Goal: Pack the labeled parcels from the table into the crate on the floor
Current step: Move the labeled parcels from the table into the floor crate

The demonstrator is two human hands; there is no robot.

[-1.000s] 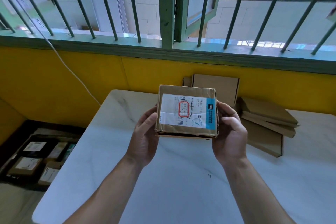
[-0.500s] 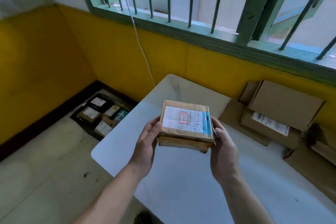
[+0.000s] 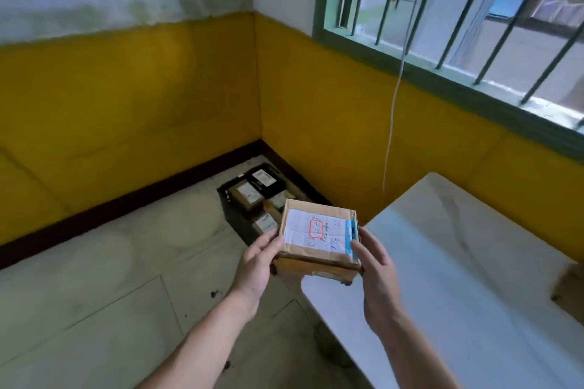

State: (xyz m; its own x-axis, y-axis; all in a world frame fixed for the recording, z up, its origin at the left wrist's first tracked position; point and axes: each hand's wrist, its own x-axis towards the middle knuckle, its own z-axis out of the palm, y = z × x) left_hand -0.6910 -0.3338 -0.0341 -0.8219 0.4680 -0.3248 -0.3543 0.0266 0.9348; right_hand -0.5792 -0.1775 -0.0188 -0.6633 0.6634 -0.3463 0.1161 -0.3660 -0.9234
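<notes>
Entry: a squat cardboard parcel (image 3: 319, 240) is being held in the air between both hands, over the near left corner of the table (image 3: 458, 262) and the floor (image 3: 94, 278) beside it. The left hand (image 3: 257, 265) is being pressed against its left side, with the fingers going out of sight beneath. The right hand (image 3: 376, 268) is being clamped on its right side, thumb on the top edge.

The box is brown, creased and taped. A white paper label (image 3: 316, 229) with a red stamp and a blue strip is being shown face up. The table top is smooth, pale and veined, and is being cut off at the right.

The black crate (image 3: 230, 211) is being seen on the floor in the far corner, its near end hidden behind the parcel. Labelled packets (image 3: 246, 196) are lying inside; their print is too blurred to read.
</notes>
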